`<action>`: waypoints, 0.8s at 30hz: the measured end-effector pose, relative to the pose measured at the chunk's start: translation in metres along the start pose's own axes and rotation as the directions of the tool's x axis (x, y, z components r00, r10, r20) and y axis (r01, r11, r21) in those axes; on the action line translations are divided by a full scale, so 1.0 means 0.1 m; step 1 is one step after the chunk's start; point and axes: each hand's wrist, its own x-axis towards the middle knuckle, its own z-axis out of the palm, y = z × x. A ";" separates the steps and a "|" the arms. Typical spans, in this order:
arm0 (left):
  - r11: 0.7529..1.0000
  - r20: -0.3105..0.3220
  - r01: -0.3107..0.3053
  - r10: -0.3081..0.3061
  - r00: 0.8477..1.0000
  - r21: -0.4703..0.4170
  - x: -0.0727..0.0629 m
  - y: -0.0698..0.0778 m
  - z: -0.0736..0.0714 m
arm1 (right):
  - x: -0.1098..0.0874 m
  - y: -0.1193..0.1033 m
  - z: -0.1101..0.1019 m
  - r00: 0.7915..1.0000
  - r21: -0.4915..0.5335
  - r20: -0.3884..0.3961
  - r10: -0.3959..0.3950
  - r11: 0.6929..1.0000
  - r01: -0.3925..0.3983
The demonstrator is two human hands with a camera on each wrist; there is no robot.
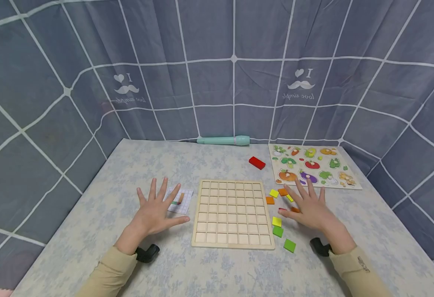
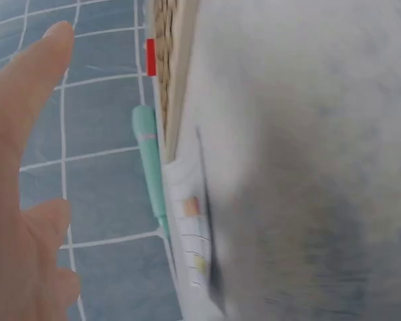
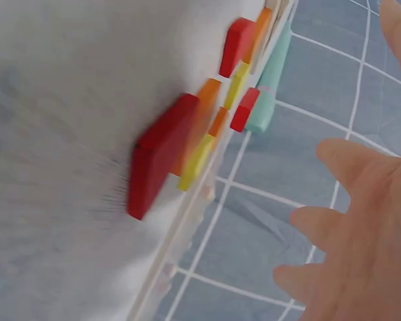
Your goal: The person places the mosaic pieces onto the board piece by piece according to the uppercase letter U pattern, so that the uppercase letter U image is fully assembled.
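At the middle of the desk (image 1: 235, 272) lies the gridded wooden board (image 1: 233, 214). Your left hand (image 1: 153, 214) sits at nine o'clock from it, overlapping the small printed card (image 1: 185, 202) in the head view; your right hand (image 1: 312, 210) sits at three o'clock, beside the loose coloured tiles (image 1: 277, 221). Fingers on both hands are spread and hold nothing. Your right hand partly hides some tiles, so lowering it blindly could scatter them. A low left hand could drag the thin card askew, and your right wrist's black camera (image 1: 320, 247) might knock the green tile (image 1: 289, 246) at the board's four o'clock.
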 end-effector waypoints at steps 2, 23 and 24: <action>1.000 -0.008 -0.013 0.013 1.000 -0.019 0.00 0.02 -0.03 | 0.03 0.00 -0.03 1.000 0.009 0.007 -0.001 1.000 0.001; 0.767 -0.136 -0.316 0.291 0.947 -0.558 -0.25 0.40 0.05 | 0.32 0.15 -0.17 1.000 0.481 0.002 0.008 0.877 -0.008; 0.757 -0.140 -0.316 0.289 0.947 -0.573 -0.25 0.40 0.08 | 0.32 0.17 -0.15 1.000 0.513 -0.007 0.020 0.858 -0.014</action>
